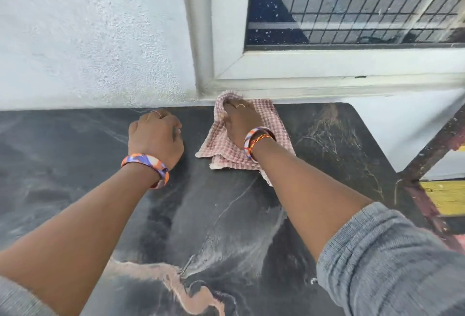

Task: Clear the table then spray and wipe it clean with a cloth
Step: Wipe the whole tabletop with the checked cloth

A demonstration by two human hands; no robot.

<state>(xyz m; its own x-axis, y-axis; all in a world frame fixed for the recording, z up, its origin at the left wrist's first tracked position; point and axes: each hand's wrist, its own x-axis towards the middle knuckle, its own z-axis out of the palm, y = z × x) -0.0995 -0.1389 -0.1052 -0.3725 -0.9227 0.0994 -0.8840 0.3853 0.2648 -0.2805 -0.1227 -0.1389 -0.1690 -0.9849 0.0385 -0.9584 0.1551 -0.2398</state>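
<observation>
Cloth pressed under right hand; left hand fisted.

I am looking at the table, its dark marbled top lying flat against the pale wall and showing pale veins, grey smears and a pinkish streak near my side. The cloth, a crumpled rag in small red and white checks, is lying on the far part of the top near the right corner, with one fold lifting up at the wall and a frayed edge trailing toward me.
</observation>
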